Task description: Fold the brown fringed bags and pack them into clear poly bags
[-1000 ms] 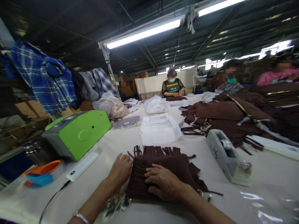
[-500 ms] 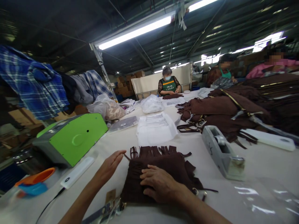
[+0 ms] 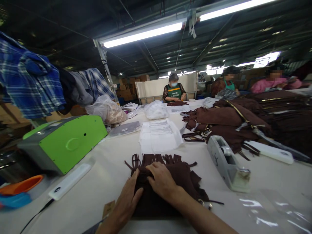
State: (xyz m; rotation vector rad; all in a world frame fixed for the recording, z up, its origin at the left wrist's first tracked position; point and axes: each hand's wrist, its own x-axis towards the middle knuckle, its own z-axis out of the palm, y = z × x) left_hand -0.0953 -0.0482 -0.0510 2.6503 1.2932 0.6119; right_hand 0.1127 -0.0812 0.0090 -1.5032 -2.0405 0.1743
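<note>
- From here I see the brown bag (image 3: 153, 205) on the desk (image 3: 114, 157), my clock's middle.
- Left grip (image 3: 124, 200) on it, thumb spread, pinching nothing; right grip (image 3: 162, 181) on it, bent, can't tell if pinching.
- White papers (image 3: 159, 135) at twelve, green box (image 3: 73, 144) ten, tape holder (image 3: 216, 152) two.

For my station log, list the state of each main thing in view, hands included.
Fringed brown piece: lying flat
Left hand: open, touching the piece
Right hand: on the piece, grip unclear
Tape dispenser: standing upright
Green machine: standing, power unclear
White device: lying flat, cord attached
Plaid shirt: hanging
Ceiling light: lit
</note>
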